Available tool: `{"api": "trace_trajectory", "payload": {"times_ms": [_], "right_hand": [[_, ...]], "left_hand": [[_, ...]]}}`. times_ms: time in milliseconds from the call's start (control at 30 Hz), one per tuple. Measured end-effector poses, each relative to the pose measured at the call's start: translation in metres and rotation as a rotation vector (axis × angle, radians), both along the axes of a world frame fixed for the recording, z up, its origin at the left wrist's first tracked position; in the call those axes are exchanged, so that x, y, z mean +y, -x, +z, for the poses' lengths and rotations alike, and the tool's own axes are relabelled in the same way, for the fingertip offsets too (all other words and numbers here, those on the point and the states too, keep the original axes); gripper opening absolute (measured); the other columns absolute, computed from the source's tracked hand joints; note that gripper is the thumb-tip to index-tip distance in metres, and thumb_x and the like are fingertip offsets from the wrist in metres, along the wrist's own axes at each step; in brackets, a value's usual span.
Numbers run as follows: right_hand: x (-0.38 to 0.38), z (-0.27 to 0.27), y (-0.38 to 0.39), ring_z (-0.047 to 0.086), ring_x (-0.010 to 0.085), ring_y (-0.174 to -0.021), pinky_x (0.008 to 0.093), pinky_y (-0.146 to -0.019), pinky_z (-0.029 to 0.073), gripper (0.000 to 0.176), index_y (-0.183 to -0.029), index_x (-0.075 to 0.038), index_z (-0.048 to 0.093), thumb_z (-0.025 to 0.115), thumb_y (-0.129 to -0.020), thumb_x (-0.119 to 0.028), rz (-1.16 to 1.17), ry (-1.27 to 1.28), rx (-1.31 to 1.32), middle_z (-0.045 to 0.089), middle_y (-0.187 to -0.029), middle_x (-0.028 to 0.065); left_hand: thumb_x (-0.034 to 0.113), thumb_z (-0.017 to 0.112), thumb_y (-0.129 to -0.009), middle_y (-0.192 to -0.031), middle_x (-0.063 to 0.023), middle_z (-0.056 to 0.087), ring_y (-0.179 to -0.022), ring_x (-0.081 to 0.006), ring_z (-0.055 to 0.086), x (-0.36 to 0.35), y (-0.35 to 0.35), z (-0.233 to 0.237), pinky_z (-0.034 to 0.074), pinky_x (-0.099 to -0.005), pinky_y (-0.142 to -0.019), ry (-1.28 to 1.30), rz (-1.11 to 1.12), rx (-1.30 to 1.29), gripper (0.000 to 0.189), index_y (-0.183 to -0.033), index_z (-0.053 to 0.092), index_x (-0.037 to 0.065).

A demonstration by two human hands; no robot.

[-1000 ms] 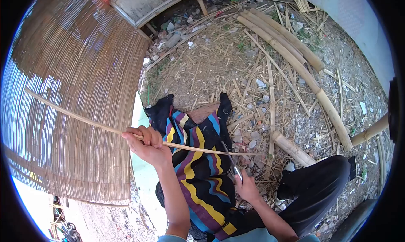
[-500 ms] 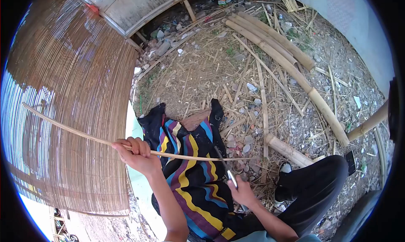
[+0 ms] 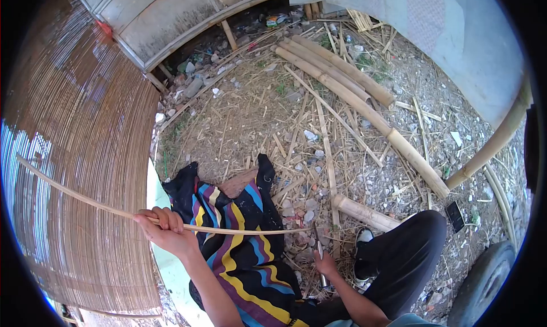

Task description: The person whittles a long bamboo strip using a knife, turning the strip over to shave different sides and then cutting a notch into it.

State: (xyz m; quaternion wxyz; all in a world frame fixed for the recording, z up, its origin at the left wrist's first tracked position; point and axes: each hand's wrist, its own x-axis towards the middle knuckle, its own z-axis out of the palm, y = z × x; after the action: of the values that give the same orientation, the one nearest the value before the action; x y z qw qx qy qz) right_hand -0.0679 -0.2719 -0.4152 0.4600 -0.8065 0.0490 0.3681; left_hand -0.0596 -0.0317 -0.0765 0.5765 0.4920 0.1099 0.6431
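My left hand (image 3: 164, 230) is closed around a long, thin bamboo strip (image 3: 245, 232). The strip runs from the far left, bowing slightly, across to the right side. My right hand (image 3: 326, 263) grips a knife (image 3: 317, 238) whose narrow blade points away from me. That blade meets the strip near its right end. Under the strip, a black cloth with yellow, blue and purple stripes (image 3: 231, 261) lies over my lap and the ground in front.
Bamboo poles (image 3: 364, 107) lie on the littered ground at the upper right, with a shorter pole (image 3: 367, 213) near my knee. A slatted bamboo screen (image 3: 97, 173) stands left. A phone (image 3: 454, 216) and a tire (image 3: 484, 284) are at right.
The knife has moved right along the strip, farther from my left hand and close to the strip's end. My left hand keeps its hold. The whole view has shifted to the right.
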Motion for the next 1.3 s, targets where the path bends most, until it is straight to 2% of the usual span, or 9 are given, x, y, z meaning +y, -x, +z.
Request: {"api": "trace_trajectory", "payload": {"times_ms": [133, 167, 400, 500, 767, 867, 1033, 1167, 1300], "right_hand": [[0.018, 0.049, 0.004, 0.061, 0.0261, -0.051, 0.0377, -0.049, 0.048, 0.04, -0.09, 0.0, 0.049, 0.05, -0.088, -0.04, 0.038, -0.14, 0.017, 0.058, -0.061, 0.0144], [0.023, 0.049, 0.013, 0.06, 0.0418, -0.067, 0.0455, -0.06, 0.047, 0.036, -0.097, -0.001, 0.046, 0.048, -0.089, -0.036, 0.104, -0.148, -0.316, 0.057, -0.064, 0.0216], [0.037, 0.175, 0.009, 0.059, 0.0423, -0.067, 0.0446, -0.057, 0.045, 0.024, -0.1, -0.004, 0.045, 0.048, -0.09, -0.025, 0.338, -0.607, -0.175, 0.056, -0.064, 0.0227], [0.042, 0.163, 0.014, 0.058, 0.0442, -0.066, 0.0455, -0.054, 0.045, 0.023, -0.098, -0.002, 0.045, 0.052, -0.088, -0.022, 0.247, -0.515, -0.418, 0.056, -0.066, 0.0251], [-0.002, 0.013, 0.018, 0.058, 0.045, -0.072, 0.0495, -0.061, 0.044, 0.036, -0.093, 0.0, 0.048, 0.045, -0.091, -0.035, 0.089, -0.053, -0.226, 0.057, -0.067, 0.026], [0.019, 0.06, 0.014, 0.058, 0.0453, -0.074, 0.0504, -0.063, 0.044, 0.037, -0.095, 0.0, 0.049, 0.044, -0.091, -0.037, 0.088, -0.134, -0.067, 0.058, -0.069, 0.0267], [0.045, 0.157, 0.013, 0.057, 0.0456, -0.066, 0.049, -0.055, 0.045, 0.025, -0.094, -0.003, 0.046, 0.051, -0.089, -0.026, 0.218, -0.472, -0.344, 0.055, -0.064, 0.0268], [0.052, 0.114, 0.018, 0.057, 0.0455, -0.064, 0.0505, -0.054, 0.045, 0.024, -0.092, -0.003, 0.047, 0.054, -0.086, -0.026, 0.175, -0.484, -0.436, 0.055, -0.063, 0.0264], [0.028, 0.032, 0.01, 0.057, 0.0456, -0.071, 0.0506, -0.06, 0.046, 0.033, -0.094, 0.0, 0.05, 0.05, -0.089, -0.033, 0.094, -0.083, -0.31, 0.058, -0.068, 0.0259]], "left_hand": [[0.04, 0.044, -0.093, -0.051, 0.0035, 0.027, -0.037, -0.0031, 0.023, -0.009, -0.002, 0.002, 0.017, -0.0175, -0.031, -0.012, -0.013, 0.0, 0.037, -0.071, 0.041, 0.011], [0.04, 0.045, -0.093, -0.05, 0.0033, 0.028, -0.037, -0.0032, 0.024, -0.01, -0.002, 0.002, 0.018, -0.0171, -0.031, -0.018, -0.004, 0.009, 0.037, -0.07, 0.041, 0.011], [0.037, 0.044, -0.094, -0.051, 0.0037, 0.029, -0.038, -0.0027, 0.026, -0.016, -0.003, 0.001, 0.02, -0.0168, -0.031, -0.058, 0.026, 0.045, 0.034, -0.071, 0.037, 0.012], [0.036, 0.044, -0.093, -0.051, 0.0037, 0.029, -0.038, -0.0026, 0.026, -0.015, -0.004, 0.0, 0.021, -0.0169, -0.032, -0.058, 0.031, 0.035, 0.034, -0.071, 0.037, 0.012], [0.04, 0.048, -0.091, -0.051, 0.0035, 0.03, -0.038, -0.0031, 0.027, 0.009, 0.009, -0.005, 0.021, -0.0171, -0.033, 0.025, 0.061, 0.032, 0.037, -0.068, 0.041, 0.012], [0.039, 0.047, -0.092, -0.051, 0.0038, 0.029, -0.04, -0.0031, 0.025, 0.007, 0.008, -0.003, 0.02, -0.0178, -0.033, 0.016, 0.072, 0.035, 0.036, -0.069, 0.041, 0.012], [0.037, 0.046, -0.093, -0.052, 0.0041, 0.028, -0.041, -0.0031, 0.023, 0.002, 0.005, -0.002, 0.019, -0.0184, -0.033, -0.011, 0.078, 0.053, 0.035, -0.07, 0.041, 0.012], [0.041, 0.048, -0.091, -0.051, 0.0039, 0.028, -0.039, -0.003, 0.025, 0.007, 0.003, -0.002, 0.019, -0.0178, -0.032, -0.006, 0.103, 0.058, 0.037, -0.068, 0.042, 0.012], [0.042, 0.047, -0.091, -0.051, 0.0042, 0.027, -0.039, -0.0031, 0.024, 0.032, 0.005, -0.008, 0.017, -0.0186, -0.032, 0.015, 0.115, 0.083, 0.038, -0.068, 0.041, 0.012]]}}
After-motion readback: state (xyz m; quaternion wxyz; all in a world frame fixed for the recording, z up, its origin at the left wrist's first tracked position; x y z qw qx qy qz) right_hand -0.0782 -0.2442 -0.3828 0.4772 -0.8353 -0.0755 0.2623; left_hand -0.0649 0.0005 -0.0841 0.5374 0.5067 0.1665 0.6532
